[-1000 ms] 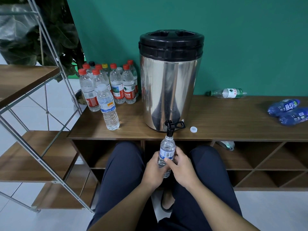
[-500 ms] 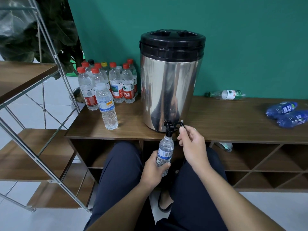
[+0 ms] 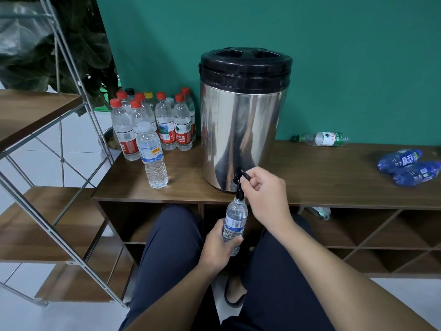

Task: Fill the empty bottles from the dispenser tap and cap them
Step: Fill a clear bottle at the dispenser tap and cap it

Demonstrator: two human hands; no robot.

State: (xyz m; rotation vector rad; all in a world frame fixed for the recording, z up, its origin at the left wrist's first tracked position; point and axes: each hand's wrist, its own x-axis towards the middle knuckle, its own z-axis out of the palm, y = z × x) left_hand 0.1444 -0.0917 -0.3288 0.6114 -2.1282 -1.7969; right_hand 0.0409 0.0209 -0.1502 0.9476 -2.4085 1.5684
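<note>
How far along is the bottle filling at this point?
Done: capped bottles stand left of the dispenser. In hand: left hand holds an uncapped bottle under the tap; right hand pinches the lever. Left: capping it, plus bottles lying at right.

Dark wood-grain low cabinet (image 3: 334,182) with open cubby compartments below, some split by diagonal dividers. Flat teal painted wall (image 3: 334,56) behind it. On the left, a silver metal-frame rack with brown wooden shelves (image 3: 31,111), slanted legs on a white tiled floor (image 3: 35,316). Dark green large-leaf plant (image 3: 78,44) behind the rack, partly under clear plastic wrap at top left. Navy blue trousers (image 3: 167,254) fill the lower centre; a dark slipper (image 3: 235,297) shows between the legs.
</note>
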